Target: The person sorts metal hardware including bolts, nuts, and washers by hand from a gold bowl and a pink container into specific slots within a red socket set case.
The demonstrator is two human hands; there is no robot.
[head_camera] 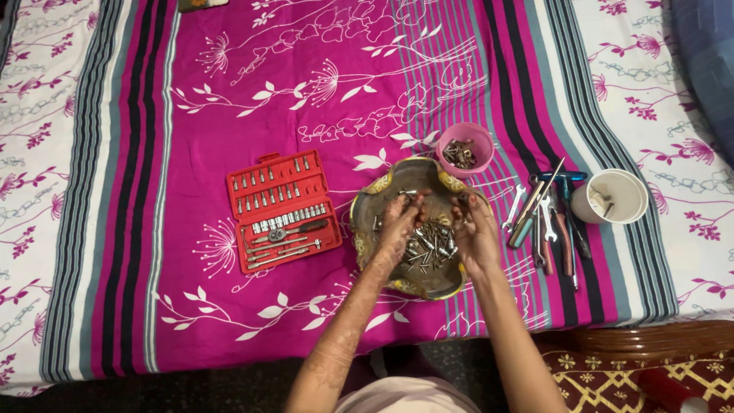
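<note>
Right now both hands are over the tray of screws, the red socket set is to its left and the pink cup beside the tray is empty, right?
Not quite. In the head view the pink cup holds small metal parts. The rest stands: left hand and right hand over the tray of screws, red socket set to its left.

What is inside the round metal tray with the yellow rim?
The round metal tray holds a pile of silver screws and bolts. Both hands cover part of the pile.

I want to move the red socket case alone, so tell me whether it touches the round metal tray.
Apart. The head view shows a strip of magenta bedsheet between the red socket case and the round metal tray's left rim.
</note>
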